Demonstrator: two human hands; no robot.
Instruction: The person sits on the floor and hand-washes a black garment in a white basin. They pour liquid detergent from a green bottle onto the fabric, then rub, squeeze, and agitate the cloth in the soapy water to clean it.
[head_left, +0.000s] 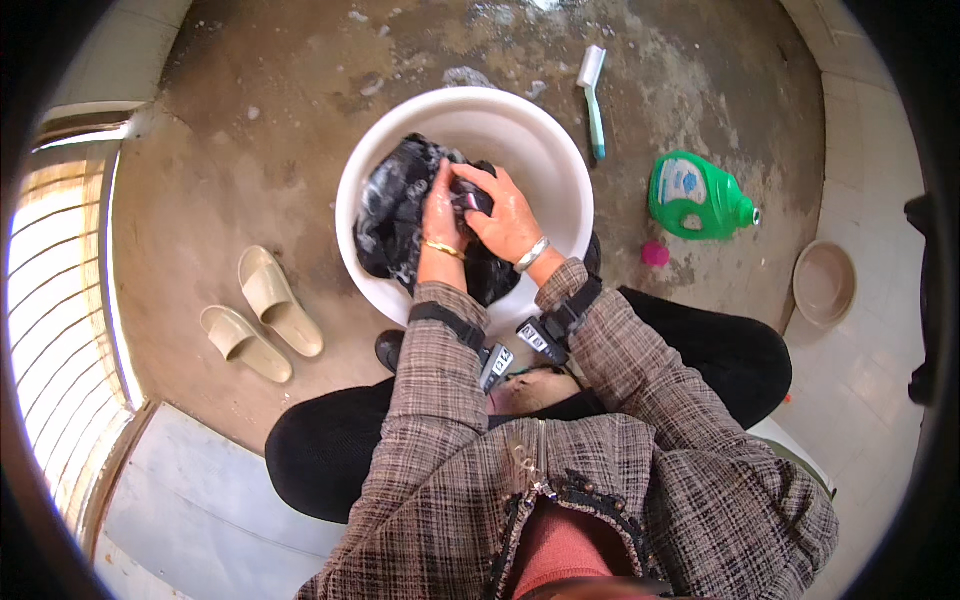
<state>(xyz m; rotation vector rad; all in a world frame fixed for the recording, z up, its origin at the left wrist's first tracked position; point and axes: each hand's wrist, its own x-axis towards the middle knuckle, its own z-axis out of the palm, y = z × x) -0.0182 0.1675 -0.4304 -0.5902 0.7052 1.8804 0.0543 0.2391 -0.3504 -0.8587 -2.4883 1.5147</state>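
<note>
A wet black garment (397, 210) with white suds on it lies bunched inside a round white plastic basin (551, 142), mostly in its left and near parts. My left hand (442, 210), a gold bangle at its wrist, presses edge-on into the cloth, its fingers partly hidden. Beside it, my right hand (508, 214), with a silver bangle, has thumb and fingers around a bunched fold. A small pink and white patch shows on the fold between the hands. Both hands work close together above the basin's middle.
Right of the basin lie a scrub brush (593, 101), a green detergent jug (697, 196) on its side and a pink cap (655, 253). A beige bowl (825, 283) is by the right wall. Tan slippers (281, 301) lie left, near a barred window (64, 300). Suds spot the concrete floor.
</note>
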